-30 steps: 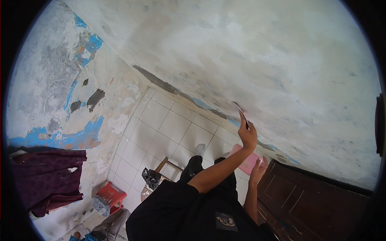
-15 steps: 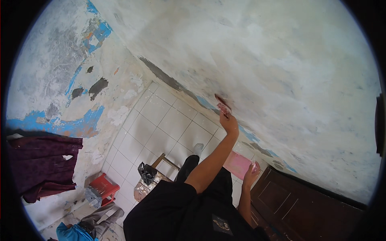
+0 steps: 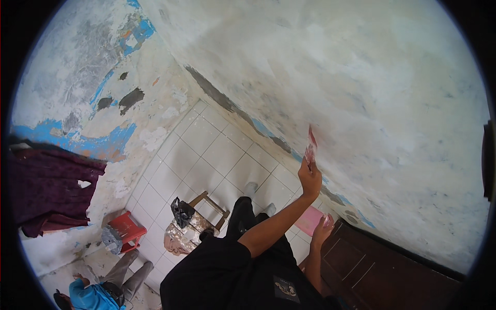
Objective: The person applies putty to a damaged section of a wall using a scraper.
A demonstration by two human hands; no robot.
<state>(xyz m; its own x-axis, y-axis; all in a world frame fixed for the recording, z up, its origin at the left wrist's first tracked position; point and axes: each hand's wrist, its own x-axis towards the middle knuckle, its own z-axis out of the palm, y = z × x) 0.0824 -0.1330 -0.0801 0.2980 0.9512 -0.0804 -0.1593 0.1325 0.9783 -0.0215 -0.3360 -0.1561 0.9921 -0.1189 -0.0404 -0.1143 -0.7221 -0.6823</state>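
Observation:
My left hand (image 3: 310, 181) grips a red putty scraper (image 3: 311, 146) smeared with pale filler. The scraper's blade is at the patchy whitish wall (image 3: 387, 103), seen nearly edge-on; whether it touches cannot be told for sure. Lower and to the right, my right hand (image 3: 323, 232) is closed on the end of a flat pink board (image 3: 308, 219). My left forearm hides part of that board.
A wooden stool (image 3: 194, 227) bearing a black plastic bag (image 3: 182, 212) stands left of my legs on the tiled floor (image 3: 222, 152). Beyond are a red plastic stool (image 3: 126, 230), a purple cloth (image 3: 51, 186) and a person in blue (image 3: 93, 294). A dark brown door (image 3: 377, 274) is at right.
My left hand has moved right and nearer along the wall, and the scraper has turned from slanting to almost upright in view. My right hand still holds the board. The view has shifted slightly.

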